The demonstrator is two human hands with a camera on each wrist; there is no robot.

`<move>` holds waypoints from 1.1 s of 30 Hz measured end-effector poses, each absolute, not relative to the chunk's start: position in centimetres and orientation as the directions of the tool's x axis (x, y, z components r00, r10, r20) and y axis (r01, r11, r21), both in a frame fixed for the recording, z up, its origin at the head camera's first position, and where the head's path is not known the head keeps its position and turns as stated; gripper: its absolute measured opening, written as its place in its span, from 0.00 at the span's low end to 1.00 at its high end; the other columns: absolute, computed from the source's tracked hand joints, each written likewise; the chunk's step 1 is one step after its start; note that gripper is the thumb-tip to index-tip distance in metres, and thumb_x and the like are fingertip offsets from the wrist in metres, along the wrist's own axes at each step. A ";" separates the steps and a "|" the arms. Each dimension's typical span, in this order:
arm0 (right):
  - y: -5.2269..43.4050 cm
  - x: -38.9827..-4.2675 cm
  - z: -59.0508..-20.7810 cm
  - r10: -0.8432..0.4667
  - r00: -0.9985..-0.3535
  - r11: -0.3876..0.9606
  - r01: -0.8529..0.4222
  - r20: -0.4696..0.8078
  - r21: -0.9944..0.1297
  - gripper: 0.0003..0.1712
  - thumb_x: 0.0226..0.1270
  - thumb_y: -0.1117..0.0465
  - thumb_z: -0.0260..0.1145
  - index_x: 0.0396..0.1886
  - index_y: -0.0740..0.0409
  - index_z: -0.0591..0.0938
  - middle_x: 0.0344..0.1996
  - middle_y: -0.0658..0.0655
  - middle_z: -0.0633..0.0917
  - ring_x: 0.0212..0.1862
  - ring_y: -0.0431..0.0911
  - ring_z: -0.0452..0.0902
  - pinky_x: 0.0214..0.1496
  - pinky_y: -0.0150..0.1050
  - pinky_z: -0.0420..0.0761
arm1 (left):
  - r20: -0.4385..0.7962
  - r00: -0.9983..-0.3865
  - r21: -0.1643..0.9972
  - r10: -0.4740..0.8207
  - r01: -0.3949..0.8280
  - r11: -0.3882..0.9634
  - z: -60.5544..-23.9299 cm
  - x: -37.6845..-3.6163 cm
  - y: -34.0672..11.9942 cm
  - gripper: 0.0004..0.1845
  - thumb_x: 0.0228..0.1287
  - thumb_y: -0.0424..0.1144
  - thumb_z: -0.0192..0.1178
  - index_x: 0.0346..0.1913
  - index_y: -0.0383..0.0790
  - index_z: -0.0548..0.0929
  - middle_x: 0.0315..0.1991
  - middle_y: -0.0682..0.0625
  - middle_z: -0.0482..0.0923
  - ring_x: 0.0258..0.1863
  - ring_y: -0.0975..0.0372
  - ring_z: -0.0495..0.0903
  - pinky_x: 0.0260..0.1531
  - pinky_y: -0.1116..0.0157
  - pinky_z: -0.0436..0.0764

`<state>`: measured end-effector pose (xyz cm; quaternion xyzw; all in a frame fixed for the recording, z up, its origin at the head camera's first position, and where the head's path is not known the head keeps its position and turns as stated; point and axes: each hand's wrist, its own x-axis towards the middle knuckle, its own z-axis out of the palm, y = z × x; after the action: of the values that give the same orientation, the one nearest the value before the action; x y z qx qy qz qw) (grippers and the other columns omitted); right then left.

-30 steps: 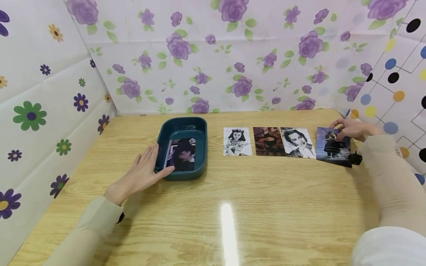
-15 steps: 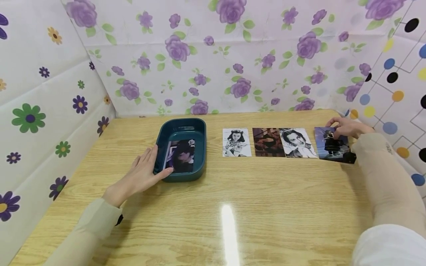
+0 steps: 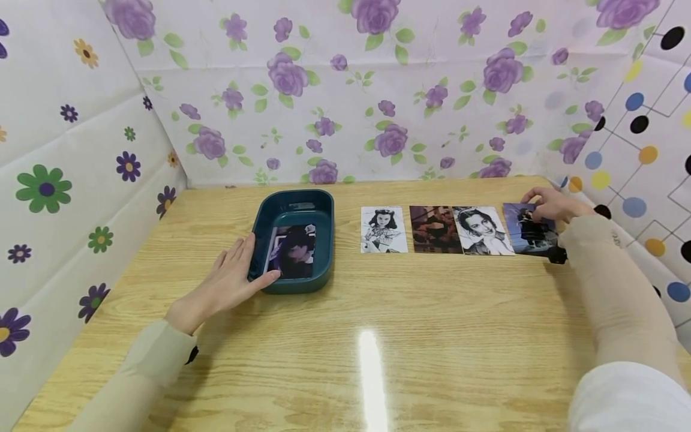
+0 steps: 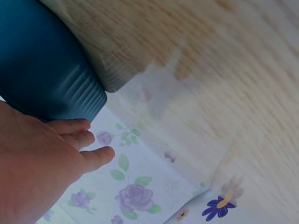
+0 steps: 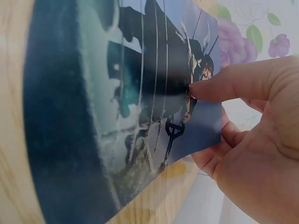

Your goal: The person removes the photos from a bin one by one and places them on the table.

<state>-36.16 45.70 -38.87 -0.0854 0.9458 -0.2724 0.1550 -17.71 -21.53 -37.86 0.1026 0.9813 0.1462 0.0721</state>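
My right hand [image 3: 556, 205] pinches a blue photo print [image 3: 528, 233] of a dark-clothed figure, at the right end of a row of prints. Seen from the right wrist, the thumb [image 5: 219, 85] presses on the picture side with fingers behind, and the print [image 5: 140, 65] bows. My left hand [image 3: 218, 291] lies against the left side of a dark teal tray [image 3: 327, 258], fingers straight and thumb over its near rim. Inside the tray rests one dark purple print [image 3: 294, 252]. From the left wrist, fingertips [image 4: 100, 158] show beside the tray's ribbed outer wall [image 4: 56, 70].
Left of the held print lie a black-and-white portrait [image 3: 482, 231], a dark reddish-brown print [image 3: 436, 230] and a black-and-white drawing-like print [image 3: 384, 230]. Flowered sheets [image 3: 345, 120] wall the wooden table [image 3: 302, 360] at back and left, a dotted one [image 3: 648, 198] at right.
My right hand has moved left with the blue print, bringing it closer to the black-and-white portrait. The left hand and the tray stay where they were.
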 end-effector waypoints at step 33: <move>21.0 -34.6 -33.9 -0.410 -0.912 0.493 -0.225 0.004 -0.841 0.20 0.69 0.57 0.63 0.57 0.58 0.72 0.46 0.56 0.79 0.43 0.44 0.75 0.43 0.35 0.78 | -0.098 -0.967 0.339 0.234 0.189 0.922 -37.9 -17.6 -21.9 0.57 0.62 0.74 0.42 0.77 0.37 0.31 0.79 0.40 0.32 0.78 0.44 0.37 0.72 0.39 0.38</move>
<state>-34.55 21.02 -33.93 -0.1852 0.8582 -0.4685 0.0985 -17.65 -21.90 -37.87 0.1083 0.9778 0.1658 0.0684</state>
